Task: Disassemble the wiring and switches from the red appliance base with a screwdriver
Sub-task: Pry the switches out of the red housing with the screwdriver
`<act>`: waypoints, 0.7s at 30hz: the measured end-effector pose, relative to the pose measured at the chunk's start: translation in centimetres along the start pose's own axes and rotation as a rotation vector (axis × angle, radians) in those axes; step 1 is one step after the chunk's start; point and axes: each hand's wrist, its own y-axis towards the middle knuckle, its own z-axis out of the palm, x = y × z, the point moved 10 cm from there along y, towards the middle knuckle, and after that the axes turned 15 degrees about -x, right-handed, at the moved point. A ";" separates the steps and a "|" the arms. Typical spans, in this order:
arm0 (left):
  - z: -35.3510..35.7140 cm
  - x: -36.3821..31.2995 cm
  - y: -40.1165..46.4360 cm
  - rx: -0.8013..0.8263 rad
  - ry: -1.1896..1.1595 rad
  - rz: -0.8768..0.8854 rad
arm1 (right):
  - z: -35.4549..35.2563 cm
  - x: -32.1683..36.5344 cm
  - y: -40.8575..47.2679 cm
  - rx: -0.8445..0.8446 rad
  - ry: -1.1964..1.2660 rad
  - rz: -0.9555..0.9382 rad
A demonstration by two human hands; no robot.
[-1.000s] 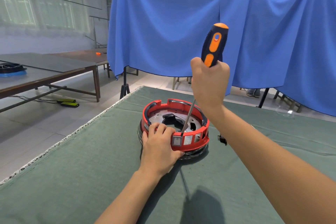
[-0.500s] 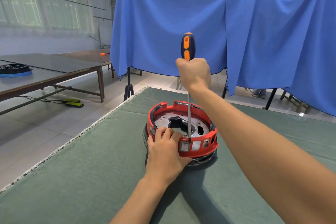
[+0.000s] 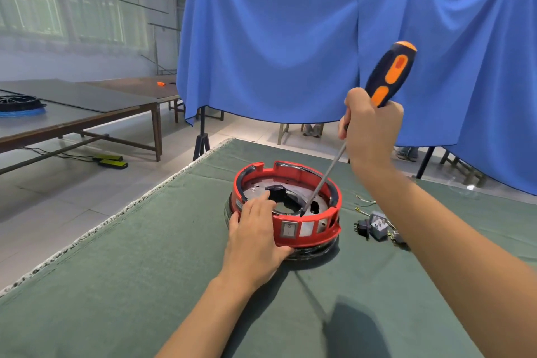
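A green cloth [image 3: 122, 285] covers the worktop, with a pale fringe [image 3: 96, 229] running along its left edge. Behind it a blue sheet [image 3: 276, 38] hangs across the room, and a black tripod [image 3: 202, 142] stands under its lower hem. To the left are two long tables [image 3: 87, 107] on a tiled floor [image 3: 58, 197]. A black ring on a blue rim [image 3: 20, 104] lies on the nearer table, and a small orange thing [image 3: 160, 83] lies on the farther one. Two yellow-and-black bars [image 3: 112, 160] lie on the floor beneath, with a cable [image 3: 43, 152] running to them. Windows [image 3: 72, 0] line the left wall.
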 end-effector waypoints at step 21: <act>-0.3 0.5 -0.6 -0.041 0.070 -0.080 | -1.7 1.8 -2.6 0.033 0.141 -0.057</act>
